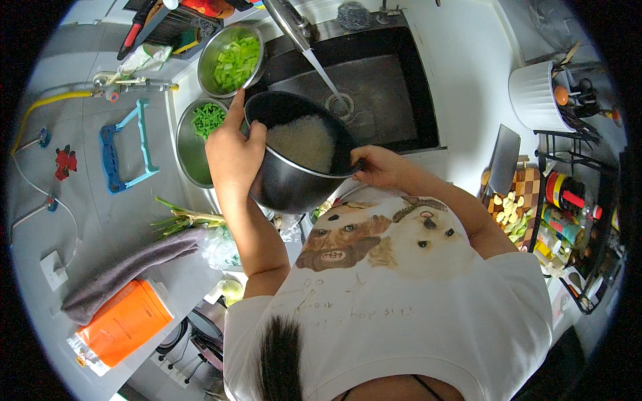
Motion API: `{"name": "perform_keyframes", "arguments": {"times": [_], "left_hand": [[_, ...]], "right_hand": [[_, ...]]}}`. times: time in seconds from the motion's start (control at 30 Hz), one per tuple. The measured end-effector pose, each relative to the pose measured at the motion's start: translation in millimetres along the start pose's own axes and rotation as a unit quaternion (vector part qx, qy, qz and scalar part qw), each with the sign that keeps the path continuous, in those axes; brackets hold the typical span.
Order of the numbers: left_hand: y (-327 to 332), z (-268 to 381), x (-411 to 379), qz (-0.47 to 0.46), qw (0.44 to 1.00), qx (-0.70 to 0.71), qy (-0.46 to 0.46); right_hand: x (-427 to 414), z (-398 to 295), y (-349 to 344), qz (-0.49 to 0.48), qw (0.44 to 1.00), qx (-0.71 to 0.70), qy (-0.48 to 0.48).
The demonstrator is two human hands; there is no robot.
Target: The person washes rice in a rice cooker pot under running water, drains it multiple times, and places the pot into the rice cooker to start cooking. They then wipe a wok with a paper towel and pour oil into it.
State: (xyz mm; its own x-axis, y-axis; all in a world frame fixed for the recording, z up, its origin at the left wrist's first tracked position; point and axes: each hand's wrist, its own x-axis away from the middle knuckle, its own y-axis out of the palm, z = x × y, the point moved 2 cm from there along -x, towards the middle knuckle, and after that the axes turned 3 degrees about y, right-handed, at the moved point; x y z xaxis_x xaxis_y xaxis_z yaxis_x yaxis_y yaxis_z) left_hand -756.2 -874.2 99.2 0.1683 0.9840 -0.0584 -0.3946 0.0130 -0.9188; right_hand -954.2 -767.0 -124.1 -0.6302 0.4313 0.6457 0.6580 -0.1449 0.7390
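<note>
A dark inner pot with a pale rim is held tilted over the sink's near edge, its opening facing the sink. White grains that look like rice lie inside it. My left hand grips the pot's left side, thumb over the rim, index finger stretched towards a metal bowl of cut green vegetable. With my right hand I pinch the rim at the right. Beyond the pot, water runs from the faucet into the dark sink. A second metal bowl with chopped greens stands left of my left hand.
At the right are a cleaver, a checkered cutting board with garlic-like pieces, a white utensil holder and a rack of bottles. Leafy stalks, a grey towel and an orange package lie at the left.
</note>
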Motion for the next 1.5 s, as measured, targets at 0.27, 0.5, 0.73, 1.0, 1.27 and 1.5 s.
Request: {"name": "perform_keyframes", "arguments": {"times": [0.27,0.5,0.73,1.0,1.27,1.5], "left_hand": [[82.8,-78.9,27.5,0.030,0.911,0.385,-0.143],[115.8,-97.0,33.1,0.065,0.860,0.475,-0.175],[135.6,-78.1,19.5,0.041,0.852,0.491,-0.177],[127.6,-98.2,46.4,0.089,0.811,0.546,-0.190],[154.8,-81.4,6.5,0.047,0.825,0.533,-0.185],[145.8,-79.4,31.7,0.042,0.826,0.523,-0.205]], "right_hand": [[22.1,-60.6,10.0,0.134,0.986,0.073,-0.071],[17.6,-79.0,-2.2,0.157,0.974,0.135,-0.091],[48.7,-91.8,0.9,0.184,0.955,0.168,-0.164],[44.3,-73.7,24.9,0.180,0.961,0.181,-0.107],[56.7,-100.3,5.8,0.196,0.956,0.161,-0.145],[59.1,-69.9,-4.6,0.188,0.968,0.133,-0.098]]}}
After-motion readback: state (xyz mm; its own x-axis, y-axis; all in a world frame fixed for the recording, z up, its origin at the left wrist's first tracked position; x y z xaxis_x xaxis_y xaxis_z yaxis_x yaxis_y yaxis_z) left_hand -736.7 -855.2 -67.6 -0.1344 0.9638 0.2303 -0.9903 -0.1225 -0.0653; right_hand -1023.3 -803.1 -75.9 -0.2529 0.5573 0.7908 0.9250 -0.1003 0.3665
